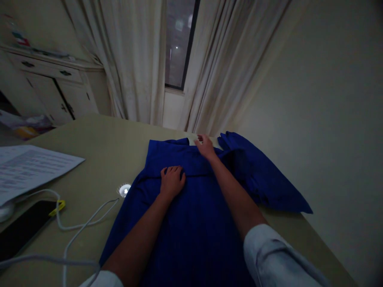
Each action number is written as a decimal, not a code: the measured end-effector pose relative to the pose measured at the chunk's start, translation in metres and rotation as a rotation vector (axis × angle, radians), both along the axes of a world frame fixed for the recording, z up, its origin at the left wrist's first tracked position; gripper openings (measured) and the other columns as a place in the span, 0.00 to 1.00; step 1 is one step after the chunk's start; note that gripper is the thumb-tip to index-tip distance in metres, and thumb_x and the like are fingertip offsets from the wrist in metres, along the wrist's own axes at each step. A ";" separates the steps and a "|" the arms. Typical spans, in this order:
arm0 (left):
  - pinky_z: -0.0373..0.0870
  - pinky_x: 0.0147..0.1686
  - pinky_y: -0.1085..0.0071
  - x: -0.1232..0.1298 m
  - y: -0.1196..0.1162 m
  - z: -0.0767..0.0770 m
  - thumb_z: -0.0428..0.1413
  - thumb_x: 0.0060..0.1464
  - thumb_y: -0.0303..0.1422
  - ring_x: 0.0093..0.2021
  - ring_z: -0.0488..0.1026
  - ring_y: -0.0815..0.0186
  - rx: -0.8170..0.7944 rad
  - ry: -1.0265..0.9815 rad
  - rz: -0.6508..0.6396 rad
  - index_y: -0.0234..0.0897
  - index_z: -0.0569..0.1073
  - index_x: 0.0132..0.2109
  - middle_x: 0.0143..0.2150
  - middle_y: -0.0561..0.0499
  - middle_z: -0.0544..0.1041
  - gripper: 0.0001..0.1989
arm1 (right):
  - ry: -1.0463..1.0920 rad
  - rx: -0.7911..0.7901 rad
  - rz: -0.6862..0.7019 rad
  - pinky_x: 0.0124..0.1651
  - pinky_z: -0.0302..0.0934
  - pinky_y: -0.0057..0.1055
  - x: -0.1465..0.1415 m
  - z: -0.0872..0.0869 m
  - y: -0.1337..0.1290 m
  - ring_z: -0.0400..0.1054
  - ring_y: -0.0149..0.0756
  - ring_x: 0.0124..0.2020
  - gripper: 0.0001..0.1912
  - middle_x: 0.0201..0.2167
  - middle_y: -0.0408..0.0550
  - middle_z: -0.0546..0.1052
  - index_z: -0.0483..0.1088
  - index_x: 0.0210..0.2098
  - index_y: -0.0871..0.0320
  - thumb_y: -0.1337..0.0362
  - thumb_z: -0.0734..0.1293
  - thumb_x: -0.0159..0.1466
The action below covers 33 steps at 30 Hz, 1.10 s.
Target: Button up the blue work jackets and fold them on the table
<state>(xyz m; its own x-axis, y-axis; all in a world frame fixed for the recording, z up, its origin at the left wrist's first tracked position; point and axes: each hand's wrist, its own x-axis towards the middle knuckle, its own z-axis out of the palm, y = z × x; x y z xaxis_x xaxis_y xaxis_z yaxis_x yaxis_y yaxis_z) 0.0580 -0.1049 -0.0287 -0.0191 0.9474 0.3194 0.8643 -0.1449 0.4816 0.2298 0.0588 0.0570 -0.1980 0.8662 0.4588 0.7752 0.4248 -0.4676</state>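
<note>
A large deep-blue garment (191, 223) lies spread over the table, running from its far edge down towards me. Its exact kind does not show. The far end has a band folded across it. My left hand (172, 181) rests on the cloth just below that band, palm down, fingers apart and slightly bent. My right hand (205, 146) is at the garment's far edge, fingers bent and apart, with no cloth visibly pinched. To the right, a bunched blue section (263, 175) reaches the table's right edge; whether it joins the garment cannot be made out.
On the table's (101, 139) left lie printed sheets (36, 171), a black phone (26, 227) and a looping white cable (72, 229). A small shiny round object (124, 190) sits beside the cloth. Curtains (134, 59), a cabinet (60, 87) and a right-hand wall (329, 99) surround the table.
</note>
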 end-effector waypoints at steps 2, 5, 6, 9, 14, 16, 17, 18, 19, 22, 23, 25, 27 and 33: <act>0.54 0.65 0.46 -0.001 0.000 0.002 0.51 0.68 0.37 0.61 0.71 0.51 -0.008 -0.008 0.006 0.44 0.77 0.55 0.60 0.44 0.79 0.14 | -0.174 -0.204 0.124 0.66 0.61 0.45 -0.027 -0.015 0.017 0.67 0.52 0.63 0.38 0.63 0.64 0.71 0.64 0.67 0.62 0.55 0.75 0.63; 0.54 0.63 0.47 -0.002 -0.001 0.004 0.51 0.67 0.35 0.60 0.71 0.52 -0.013 -0.018 0.007 0.44 0.77 0.52 0.59 0.44 0.80 0.12 | -0.401 -0.281 0.250 0.66 0.60 0.43 -0.048 -0.031 0.029 0.67 0.51 0.64 0.38 0.63 0.61 0.72 0.67 0.65 0.59 0.58 0.79 0.59; 0.54 0.62 0.47 -0.001 -0.001 0.005 0.51 0.67 0.35 0.59 0.72 0.52 -0.010 -0.024 0.008 0.43 0.77 0.51 0.58 0.44 0.80 0.12 | -0.444 -0.276 0.282 0.65 0.61 0.42 -0.050 -0.033 0.029 0.68 0.50 0.63 0.33 0.61 0.59 0.74 0.70 0.62 0.58 0.61 0.78 0.60; 0.54 0.61 0.47 0.000 -0.001 0.006 0.51 0.67 0.35 0.57 0.72 0.53 0.007 -0.035 0.011 0.42 0.78 0.49 0.56 0.44 0.81 0.11 | -0.526 -0.245 0.312 0.63 0.62 0.43 -0.051 -0.034 0.022 0.69 0.52 0.61 0.23 0.60 0.60 0.73 0.76 0.54 0.58 0.62 0.78 0.60; 0.53 0.62 0.47 0.001 -0.001 0.003 0.51 0.67 0.33 0.56 0.72 0.52 0.010 -0.026 0.010 0.42 0.78 0.47 0.52 0.43 0.81 0.11 | -0.525 -0.190 0.379 0.60 0.64 0.41 -0.051 -0.023 0.004 0.73 0.51 0.57 0.31 0.59 0.53 0.76 0.69 0.65 0.49 0.63 0.75 0.64; 0.53 0.62 0.47 0.001 -0.001 0.002 0.50 0.67 0.33 0.55 0.72 0.52 0.016 -0.019 0.010 0.41 0.78 0.47 0.51 0.44 0.81 0.11 | -0.515 -0.175 0.429 0.60 0.63 0.42 -0.051 -0.017 0.003 0.74 0.50 0.56 0.24 0.54 0.49 0.80 0.71 0.64 0.46 0.61 0.71 0.68; 0.53 0.62 0.46 0.001 -0.001 0.001 0.50 0.67 0.33 0.55 0.72 0.52 0.019 -0.016 0.011 0.42 0.78 0.47 0.51 0.44 0.81 0.11 | -0.518 -0.174 0.460 0.60 0.63 0.42 -0.052 -0.013 0.005 0.74 0.50 0.55 0.19 0.52 0.48 0.81 0.75 0.60 0.47 0.60 0.70 0.70; 0.53 0.62 0.46 0.001 -0.001 0.001 0.51 0.67 0.33 0.55 0.72 0.52 0.021 -0.013 0.012 0.42 0.78 0.48 0.52 0.44 0.81 0.11 | -0.508 -0.172 0.494 0.60 0.63 0.42 -0.053 -0.010 0.008 0.74 0.49 0.55 0.15 0.51 0.49 0.81 0.78 0.56 0.48 0.59 0.68 0.71; 0.53 0.62 0.46 0.001 -0.001 0.001 0.51 0.67 0.33 0.56 0.72 0.52 0.021 -0.012 0.014 0.42 0.78 0.48 0.53 0.44 0.81 0.11 | -0.478 -0.168 0.522 0.61 0.62 0.41 -0.054 -0.008 0.012 0.73 0.47 0.56 0.13 0.52 0.49 0.81 0.80 0.52 0.50 0.59 0.67 0.72; 0.53 0.62 0.47 0.001 -0.001 0.003 0.51 0.67 0.32 0.57 0.71 0.52 0.010 -0.013 0.012 0.43 0.78 0.49 0.57 0.43 0.79 0.12 | -0.346 -0.185 0.468 0.64 0.61 0.38 -0.061 -0.009 0.026 0.70 0.41 0.60 0.16 0.56 0.49 0.79 0.79 0.54 0.53 0.60 0.61 0.75; 0.53 0.62 0.47 0.000 -0.001 0.004 0.50 0.67 0.32 0.57 0.71 0.52 0.008 -0.012 0.006 0.43 0.78 0.49 0.58 0.43 0.79 0.12 | -0.327 -0.209 0.407 0.65 0.60 0.39 -0.063 -0.012 0.028 0.70 0.41 0.61 0.17 0.57 0.49 0.78 0.78 0.55 0.53 0.61 0.59 0.76; 0.54 0.61 0.47 0.000 -0.001 0.006 0.50 0.67 0.32 0.56 0.72 0.52 0.009 -0.011 0.005 0.42 0.78 0.49 0.56 0.43 0.80 0.12 | -0.335 -0.268 0.296 0.66 0.61 0.42 -0.069 -0.021 0.030 0.70 0.43 0.61 0.17 0.56 0.50 0.79 0.78 0.55 0.53 0.63 0.60 0.76; 0.54 0.61 0.47 -0.001 -0.002 0.006 0.49 0.67 0.32 0.54 0.73 0.53 0.016 -0.014 0.017 0.42 0.78 0.48 0.52 0.43 0.81 0.12 | -0.353 -0.304 0.248 0.65 0.62 0.41 -0.075 -0.031 0.027 0.73 0.45 0.58 0.14 0.54 0.50 0.81 0.79 0.53 0.53 0.64 0.63 0.74; 0.55 0.58 0.48 -0.002 0.001 0.001 0.50 0.66 0.33 0.53 0.73 0.52 0.041 0.017 -0.002 0.41 0.78 0.46 0.50 0.43 0.81 0.12 | -0.365 -0.322 0.322 0.59 0.66 0.33 -0.085 -0.040 0.015 0.75 0.42 0.56 0.17 0.56 0.49 0.80 0.76 0.57 0.56 0.59 0.70 0.71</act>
